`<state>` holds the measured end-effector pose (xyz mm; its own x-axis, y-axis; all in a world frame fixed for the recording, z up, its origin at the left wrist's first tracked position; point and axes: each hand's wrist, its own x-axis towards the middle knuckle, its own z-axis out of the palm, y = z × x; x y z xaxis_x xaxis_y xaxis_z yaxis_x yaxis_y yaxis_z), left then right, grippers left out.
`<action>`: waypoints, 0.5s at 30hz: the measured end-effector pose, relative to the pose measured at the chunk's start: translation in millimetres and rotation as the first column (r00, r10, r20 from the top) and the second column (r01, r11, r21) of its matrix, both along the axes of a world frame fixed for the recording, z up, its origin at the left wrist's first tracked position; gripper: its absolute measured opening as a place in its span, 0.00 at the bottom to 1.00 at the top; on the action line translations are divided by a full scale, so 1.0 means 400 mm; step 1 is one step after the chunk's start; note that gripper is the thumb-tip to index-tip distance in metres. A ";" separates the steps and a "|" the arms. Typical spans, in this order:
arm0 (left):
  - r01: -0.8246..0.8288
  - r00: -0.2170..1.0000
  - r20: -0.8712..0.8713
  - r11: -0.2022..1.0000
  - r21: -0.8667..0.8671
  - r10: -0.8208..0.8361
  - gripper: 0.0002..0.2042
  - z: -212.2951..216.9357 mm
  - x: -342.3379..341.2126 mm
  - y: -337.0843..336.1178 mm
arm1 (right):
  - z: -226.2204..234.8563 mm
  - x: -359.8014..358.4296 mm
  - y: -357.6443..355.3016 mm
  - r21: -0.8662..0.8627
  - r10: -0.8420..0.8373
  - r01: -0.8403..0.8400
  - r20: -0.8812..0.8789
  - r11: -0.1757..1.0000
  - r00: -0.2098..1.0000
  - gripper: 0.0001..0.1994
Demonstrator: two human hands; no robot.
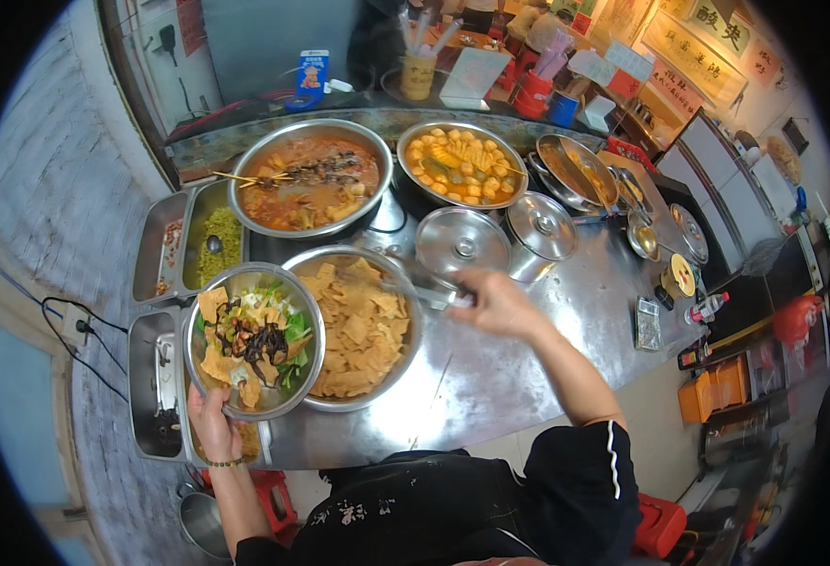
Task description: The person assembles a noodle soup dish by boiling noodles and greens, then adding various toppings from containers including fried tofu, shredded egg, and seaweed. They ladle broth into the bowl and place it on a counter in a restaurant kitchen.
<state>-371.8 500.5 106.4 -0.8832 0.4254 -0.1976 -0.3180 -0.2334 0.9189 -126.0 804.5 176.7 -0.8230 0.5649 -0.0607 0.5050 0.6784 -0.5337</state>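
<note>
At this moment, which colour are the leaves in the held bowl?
The leaves are green, best seen in the head view.

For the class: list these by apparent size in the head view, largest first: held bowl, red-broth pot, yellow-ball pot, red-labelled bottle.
1. Held bowl and red-broth pot: close in size, and the bowl seems nearer the camera, so unranked
2. Yellow-ball pot
3. Red-labelled bottle

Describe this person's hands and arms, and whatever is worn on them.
Both hands are ungloved. The left hand has a thin, beaded-looking bracelet at its wrist; the right hand has none visible. Black sleeves leave the forearms bare; the right one has wavy white trim.
</note>
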 end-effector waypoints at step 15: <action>0.210 0.977 0.056 0.977 -0.039 -0.208 0.11 0.074 0.167 0.343 | 0.053 0.099 0.523 0.325 -0.405 0.332 0.192 0.886 0.894 0.16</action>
